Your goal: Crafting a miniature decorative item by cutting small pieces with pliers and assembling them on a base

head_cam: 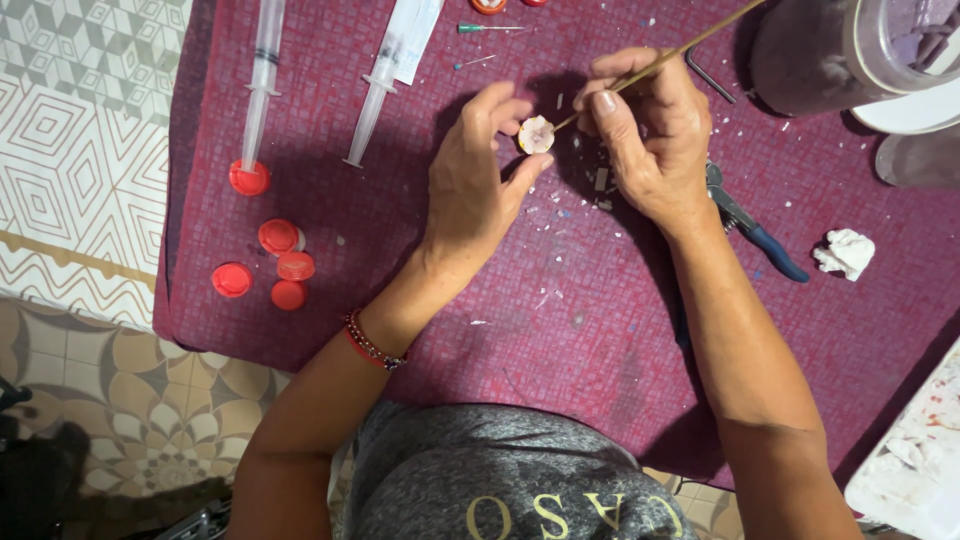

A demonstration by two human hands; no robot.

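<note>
The left hand (pixel 480 170) pinches a small pale disc (pixel 536 134) at its fingertips, above the counter (pixel 600 330). The right hand (pixel 645 135), just beside it, grips a thin stick (pixel 690 47); the stick's long axis slants up-right, and its tip touches the disc.

Matt woven maroon cloth (pixel 560 330), glossy red plastic caps (pixel 275 265) at nine o'clock, clear plastic syringes (pixel 262 80), thin wooden stick (pixel 680 50)

A low table with a maroon cloth (pixel 560 330) fills the centre. Left of it, the floor (pixel 70 130) carries grey-and-white geometric tiles; nearer the viewer, beige floral tiles (pixel 150 400). Lighting is even, shadows soft.
</note>
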